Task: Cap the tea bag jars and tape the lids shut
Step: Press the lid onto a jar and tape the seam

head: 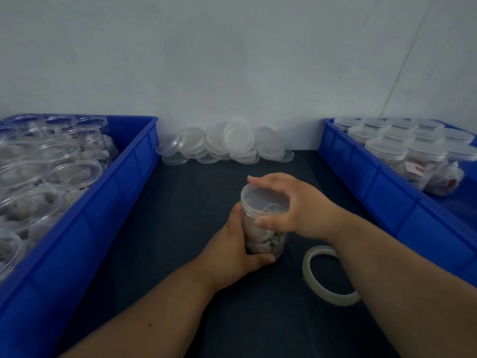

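Clear plastic lid (264, 198) is being seated by the right hand (296, 208), fingers curled round its rim, on the tea bag jar (265, 236) mid-table, gripped by the left hand (232, 251). Judging: press evenly all round. Left blue crate (124, 192) is holding uncapped jars (72, 171); right blue crate (374, 177), capped jars (387, 151). Tape roll (330, 277) is lying beside.

I see a plain, pale grey wall (232, 60) filling the upper half of the view. It is bare apart from a thin straight line (403, 65) slanting up its right side; I cannot tell what that is. Below, a dark matte table (180, 202) meets the wall. A blue left crate (103, 215) and a blue right crate (382, 182) flank the table. The light is dim, even and cool.
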Demonstrator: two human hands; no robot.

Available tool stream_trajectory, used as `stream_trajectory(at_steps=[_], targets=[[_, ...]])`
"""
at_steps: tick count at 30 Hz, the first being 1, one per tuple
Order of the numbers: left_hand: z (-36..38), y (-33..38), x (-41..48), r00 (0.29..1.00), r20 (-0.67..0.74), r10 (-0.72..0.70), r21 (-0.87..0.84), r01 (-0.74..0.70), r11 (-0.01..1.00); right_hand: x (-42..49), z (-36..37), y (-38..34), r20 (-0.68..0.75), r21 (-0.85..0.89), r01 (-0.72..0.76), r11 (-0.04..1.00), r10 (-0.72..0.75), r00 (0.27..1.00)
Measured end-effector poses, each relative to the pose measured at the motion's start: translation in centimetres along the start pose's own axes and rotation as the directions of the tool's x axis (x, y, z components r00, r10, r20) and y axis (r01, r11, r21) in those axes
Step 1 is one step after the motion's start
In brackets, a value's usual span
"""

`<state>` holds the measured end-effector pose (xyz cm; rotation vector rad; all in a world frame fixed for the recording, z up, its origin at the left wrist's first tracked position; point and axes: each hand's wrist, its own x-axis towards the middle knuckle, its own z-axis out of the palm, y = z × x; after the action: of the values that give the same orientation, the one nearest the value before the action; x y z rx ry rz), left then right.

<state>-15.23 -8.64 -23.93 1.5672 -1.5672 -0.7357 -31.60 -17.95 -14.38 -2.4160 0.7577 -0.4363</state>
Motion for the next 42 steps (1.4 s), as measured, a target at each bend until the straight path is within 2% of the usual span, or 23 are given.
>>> stream_trajectory(at_steps=[3, 9, 15, 17, 20, 21, 23, 25, 27, 29, 31, 33, 35, 36, 38, 40, 42], targets=[[0.4, 0.0, -0.1, 1.0, -0.024, -0.019, 0.018, 0.019, 1.0, -0.4, 1.4, -0.1, -0.121, 0.053, -0.003, 0.999, 0.01, 0.993], [1.2, 0.6, -0.3, 0.996, -0.086, 0.02, 0.062, -0.015, 0.998, -1.3, 3.0, -0.6, -0.287, 0.127, -0.089, 0.988, 0.123, 0.95], [1.6, 0.6, -0.4, 0.993, -0.115, 0.03, 0.069, -0.023, 0.997, -1.6, 4.8, -2.4, -0.454, 0.207, -0.144, 0.968, 0.225, 0.862], [1.3, 1.1, -0.6, 0.995, -0.099, 0.006, 0.057, 0.0, 0.998, -1.9, 4.5, -2.9, -0.391, 0.286, -0.159, 0.945, 0.267, 0.881], [0.5, 2.1, -1.2, 0.99, -0.12, -0.077, 0.074, 0.087, 0.993, -3.8, 2.5, -2.9, -0.199, 0.485, -0.247, 0.839, 0.38, 0.903], [0.4, 2.4, -1.4, 0.987, -0.124, -0.101, 0.075, 0.11, 0.991, -5.1, 1.7, -2.5, -0.205, 0.446, -0.269, 0.853, 0.39, 0.898], [0.3, 3.0, -2.1, 0.982, -0.132, -0.138, 0.077, 0.149, 0.986, -8.1, 0.3, -0.8, -0.254, 0.14, -0.354, 0.925, 0.379, 0.89], [0.4, 3.5, -3.0, 0.973, -0.149, -0.175, 0.081, 0.188, 0.979, -10.7, -0.2, 0.6, -0.149, -0.223, -0.443, 0.868, 0.419, 0.896], [0.7, 3.7, -4.0, 0.965, -0.173, -0.196, 0.096, 0.215, 0.972, -12.5, 0.7, 1.4, 0.007, -0.442, -0.392, 0.807, 0.44, 0.898], [1.0, 4.0, -5.0, 0.96, -0.182, -0.213, 0.097, 0.233, 0.968, -13.3, 2.1, 1.6, 0.029, -0.518, -0.317, 0.795, 0.386, 0.922], [1.0, 4.6, -6.0, 0.95, -0.187, -0.249, 0.048, 0.262, 0.964, -13.6, 2.9, 1.1, -0.051, -0.517, -0.315, 0.796, 0.339, 0.94], [0.6, 5.6, -7.3, 0.929, -0.271, -0.252, 0.008, 0.264, 0.965, -13.9, 2.8, 0.4, -0.183, -0.393, -0.415, 0.821, 0.372, 0.91], [0.0, 7.0, -8.6, 0.915, -0.39, -0.105, 0.048, 0.134, 0.99, -14.6, 2.3, -0.7, -0.373, -0.224, -0.442, 0.869, 0.342, 0.862], [-0.4, 7.7, -9.3, 0.906, -0.424, 0.013, 0.109, 0.037, 0.993, -15.0, 2.0, -1.4, -0.455, -0.215, -0.378, 0.901, 0.25, 0.855], [-1.5, 9.6, -10.4, 0.897, -0.399, 0.189, 0.235, -0.099, 0.967, -15.7, 1.8, -3.4, -0.516, -0.269, -0.212, 0.939, 0.045, 0.855], [-2.1, 11.3, -11.0, 0.896, -0.351, 0.273, 0.257, -0.189, 0.948, -15.9, 2.0, -5.6, -0.488, -0.32, -0.072, 0.945, -0.099, 0.867], [-2.2, 12.6, -11.5, 0.899, -0.314, 0.306, 0.21, -0.248, 0.946, -16.1, 2.4, -6.9, -0.459, -0.314, 0.027, 0.949, -0.177, 0.871]])
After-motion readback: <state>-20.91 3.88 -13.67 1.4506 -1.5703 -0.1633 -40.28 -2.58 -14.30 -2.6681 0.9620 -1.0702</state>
